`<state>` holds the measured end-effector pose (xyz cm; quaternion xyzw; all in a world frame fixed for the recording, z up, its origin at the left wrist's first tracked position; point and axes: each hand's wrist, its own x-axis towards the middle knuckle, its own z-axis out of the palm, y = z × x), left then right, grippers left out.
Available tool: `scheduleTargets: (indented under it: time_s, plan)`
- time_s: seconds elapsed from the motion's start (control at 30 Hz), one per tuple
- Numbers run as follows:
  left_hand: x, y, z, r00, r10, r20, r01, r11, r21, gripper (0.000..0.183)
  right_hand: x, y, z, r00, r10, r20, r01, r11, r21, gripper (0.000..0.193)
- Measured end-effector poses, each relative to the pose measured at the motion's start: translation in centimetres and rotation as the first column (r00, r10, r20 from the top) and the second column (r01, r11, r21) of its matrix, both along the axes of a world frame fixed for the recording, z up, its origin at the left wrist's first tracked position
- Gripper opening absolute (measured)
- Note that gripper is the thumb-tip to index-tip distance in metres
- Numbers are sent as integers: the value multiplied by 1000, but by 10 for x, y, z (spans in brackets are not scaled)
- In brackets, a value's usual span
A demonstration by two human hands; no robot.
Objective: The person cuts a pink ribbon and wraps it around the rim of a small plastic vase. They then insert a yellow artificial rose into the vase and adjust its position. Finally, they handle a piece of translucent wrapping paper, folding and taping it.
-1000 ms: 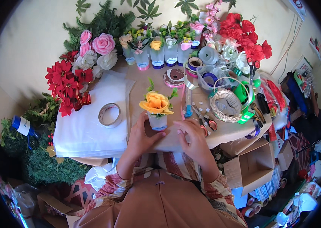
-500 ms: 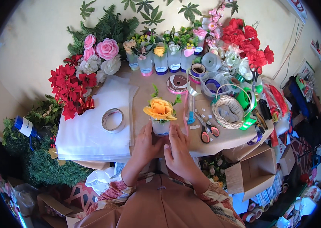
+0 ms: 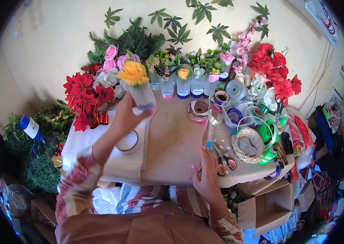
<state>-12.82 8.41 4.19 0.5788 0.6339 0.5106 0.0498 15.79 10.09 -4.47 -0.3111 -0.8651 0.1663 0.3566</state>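
In the head view, my left hand (image 3: 121, 118) is closed round a frosted white cup (image 3: 142, 96) with a pinkish band at its base. A yellow artificial rose (image 3: 133, 73) with a bit of green stands in the cup, which tilts a little. It is held up over the back left of the table, near the row of similar flower cups (image 3: 183, 85). My right hand (image 3: 207, 173) rests at the table's front edge, fingers stretched out and thumb apart, holding nothing visible. Its fingertips lie by a blue-ended strip (image 3: 209, 144) and orange-handled scissors (image 3: 231, 164).
White sheets (image 3: 94, 152) and a tape roll (image 3: 135, 143) lie at the left. A ribbon spool (image 3: 196, 113), a wicker basket (image 3: 237, 147) and pliers (image 3: 281, 154) are at the right. Red poinsettias (image 3: 83, 95) stand at the back left. Below is an open cardboard box (image 3: 267, 211).
The rose cup was between both hands at the front middle. My left hand has carried it up and to the back left; my right hand has let go and moved right. The view has shifted.
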Motion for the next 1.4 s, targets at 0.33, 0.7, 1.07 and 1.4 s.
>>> scheduleTargets:
  time_s: [0.33,0.7,1.07,1.4]
  plan:
    - [-128,96,-79,999,13,32,-9,993,-119,77,-4,-4,1,1000,-21,20,22,999,-39,53]
    - [-130,122,-96,989,-3,-149,-35,966,-255,88,-6,-7,1,992,-79,100,79,997,3,52]
    - [-125,126,-91,993,29,-116,-61,956,-288,82,-10,-8,3,990,-89,108,88,996,17,49]
    - [-118,125,-85,993,36,-111,-70,946,-317,87,-11,-8,2,988,-94,120,93,996,11,49]
